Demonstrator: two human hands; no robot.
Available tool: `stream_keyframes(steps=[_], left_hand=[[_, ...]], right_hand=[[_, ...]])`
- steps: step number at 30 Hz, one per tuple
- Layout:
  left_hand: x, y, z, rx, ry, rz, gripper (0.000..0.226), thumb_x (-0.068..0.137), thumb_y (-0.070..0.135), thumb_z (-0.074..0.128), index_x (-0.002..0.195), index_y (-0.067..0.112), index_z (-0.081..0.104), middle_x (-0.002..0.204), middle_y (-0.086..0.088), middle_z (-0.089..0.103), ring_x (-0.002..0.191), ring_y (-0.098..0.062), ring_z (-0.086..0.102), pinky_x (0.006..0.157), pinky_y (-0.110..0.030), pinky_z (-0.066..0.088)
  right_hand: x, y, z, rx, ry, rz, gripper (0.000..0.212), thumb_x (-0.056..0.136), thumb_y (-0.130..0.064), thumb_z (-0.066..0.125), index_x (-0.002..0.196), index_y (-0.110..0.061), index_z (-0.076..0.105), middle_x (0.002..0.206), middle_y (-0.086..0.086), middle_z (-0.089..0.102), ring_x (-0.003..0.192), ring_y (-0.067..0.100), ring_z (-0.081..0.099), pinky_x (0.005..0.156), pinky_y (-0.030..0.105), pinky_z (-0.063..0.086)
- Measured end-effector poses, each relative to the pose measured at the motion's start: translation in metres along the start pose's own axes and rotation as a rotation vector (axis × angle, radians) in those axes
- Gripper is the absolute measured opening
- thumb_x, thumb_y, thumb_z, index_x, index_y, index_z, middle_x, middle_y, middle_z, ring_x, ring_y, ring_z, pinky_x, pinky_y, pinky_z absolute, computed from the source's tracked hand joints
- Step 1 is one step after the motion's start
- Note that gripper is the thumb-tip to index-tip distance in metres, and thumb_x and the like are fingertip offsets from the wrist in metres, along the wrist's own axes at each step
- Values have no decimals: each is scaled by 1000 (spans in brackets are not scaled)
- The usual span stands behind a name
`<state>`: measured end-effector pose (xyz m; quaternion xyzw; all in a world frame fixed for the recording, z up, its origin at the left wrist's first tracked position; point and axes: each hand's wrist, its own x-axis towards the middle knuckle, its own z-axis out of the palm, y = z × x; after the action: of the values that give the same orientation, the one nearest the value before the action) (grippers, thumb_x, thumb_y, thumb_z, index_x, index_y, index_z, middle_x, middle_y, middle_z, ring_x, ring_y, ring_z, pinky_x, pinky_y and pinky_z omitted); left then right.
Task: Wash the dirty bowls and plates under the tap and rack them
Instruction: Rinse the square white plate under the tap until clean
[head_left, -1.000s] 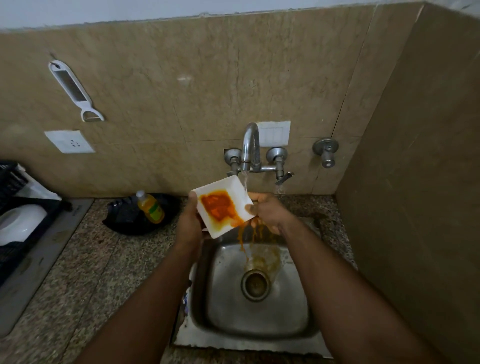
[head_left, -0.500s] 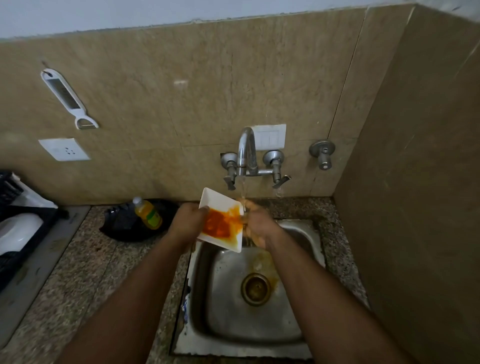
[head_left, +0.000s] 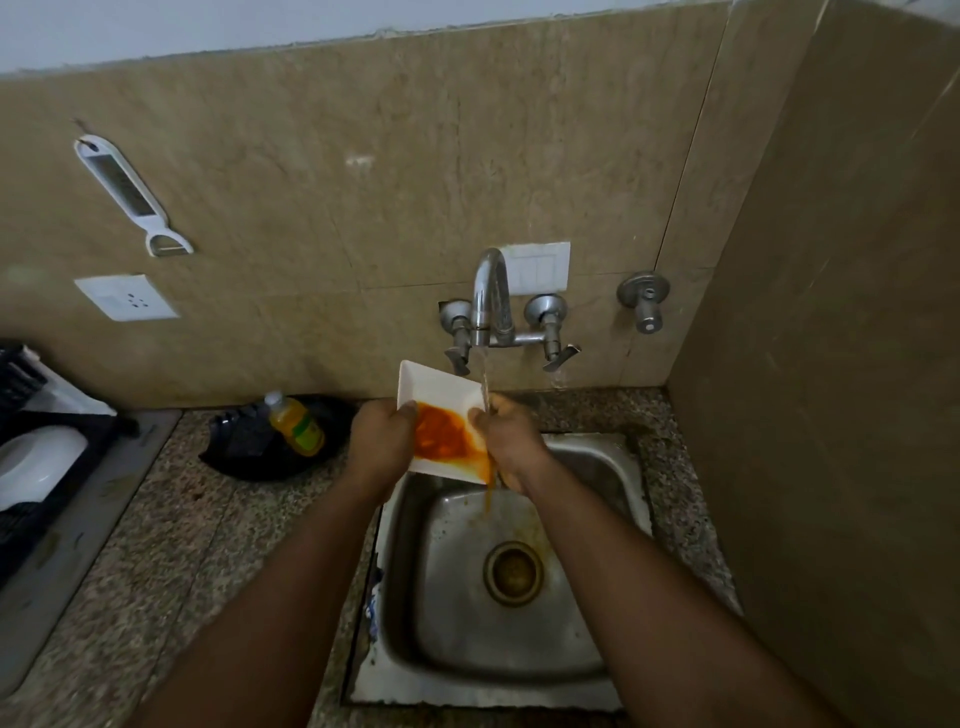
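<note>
A white square plate (head_left: 435, 391) smeared with orange sauce is tilted over the steel sink (head_left: 587, 644), under the running tap (head_left: 488, 296). My left hand (head_left: 382, 447) grips its left edge, thumb on the face. My right hand (head_left: 511, 436) holds the right edge where the water stream lands. Orange water runs off the plate's lower corner toward the drain (head_left: 513, 573). A black dish rack (head_left: 36, 467) at the far left holds a white dish (head_left: 36, 460).
A yellow soap bottle (head_left: 296, 423) lies on a black pan (head_left: 244, 452) on the granite counter (head_left: 171, 545) left of the sink. A wall stands close on the right. A white peeler (head_left: 130, 195) hangs on the back wall above a socket (head_left: 127, 297).
The plate has turned and dropped lower over the sink, its right edge now in the stream. More orange water runs off its lower corner.
</note>
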<state>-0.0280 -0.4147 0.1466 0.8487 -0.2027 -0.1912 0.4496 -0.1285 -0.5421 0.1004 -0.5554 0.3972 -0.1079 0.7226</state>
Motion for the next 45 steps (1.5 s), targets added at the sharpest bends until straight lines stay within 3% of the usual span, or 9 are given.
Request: stream_keyframes(steps=[5,11,17,21,27,34,38,42,45], left_hand=[[2,0,-11,-36,20,-42,34,104,28,52,101,0,72,91,-11,72,88,-24,69,72,-35,52],[-7,12,7,-65,12,-5,28,105,21,51,94,4,71,84,-4,70,82,-16,67,68,-27,51],[-9,5,3,-171,85,-25,28,104,26,53,96,8,73,93,-10,75,91,-25,72,80,-40,58],[-17,5,14,-253,102,-26,36,98,40,53,102,10,73,98,-9,75,94,-25,72,88,-52,59],[-20,-5,11,-258,178,34,38,98,40,50,93,11,74,89,-10,76,86,-27,73,83,-55,60],[-29,12,7,-693,-34,-224,45,102,56,44,110,22,71,102,-12,78,99,-35,72,91,-57,55],[-9,12,-26,-652,-256,-428,83,89,84,34,119,16,71,108,-16,78,102,-38,70,89,-52,55],[1,20,-32,-435,-248,-416,42,101,45,58,122,10,63,99,-15,74,87,-31,70,64,-41,58],[3,24,-22,-259,-83,-229,30,106,31,54,120,6,61,97,-13,71,89,-30,70,71,-44,60]], right_hand=[[-6,2,-14,153,-336,56,53,101,1,50,143,-31,51,129,9,68,118,31,66,89,52,60],[-7,-8,1,-40,78,-117,34,107,-22,48,139,-24,60,118,-2,72,109,17,66,103,49,53],[-21,3,-32,243,-419,2,60,100,6,50,146,-33,49,134,12,66,116,36,68,87,55,60],[-26,-3,-14,107,-82,-29,37,106,-17,51,142,-25,55,106,7,77,76,30,76,49,31,54],[-33,5,-23,313,-332,-72,44,98,3,56,135,-20,60,119,7,75,103,27,73,78,40,60],[-11,-8,-25,-41,-79,-106,31,104,-10,54,132,-17,65,96,13,75,58,15,60,41,27,43],[-7,-32,-35,-160,-142,-137,25,102,-13,60,121,-20,72,85,12,75,58,18,66,48,30,52],[0,-36,-28,-29,-92,-121,22,98,-12,66,117,-15,75,96,4,79,91,25,75,75,38,64],[2,-20,-19,106,-87,-55,27,101,-8,58,122,-20,70,111,5,75,105,26,71,90,46,61]])
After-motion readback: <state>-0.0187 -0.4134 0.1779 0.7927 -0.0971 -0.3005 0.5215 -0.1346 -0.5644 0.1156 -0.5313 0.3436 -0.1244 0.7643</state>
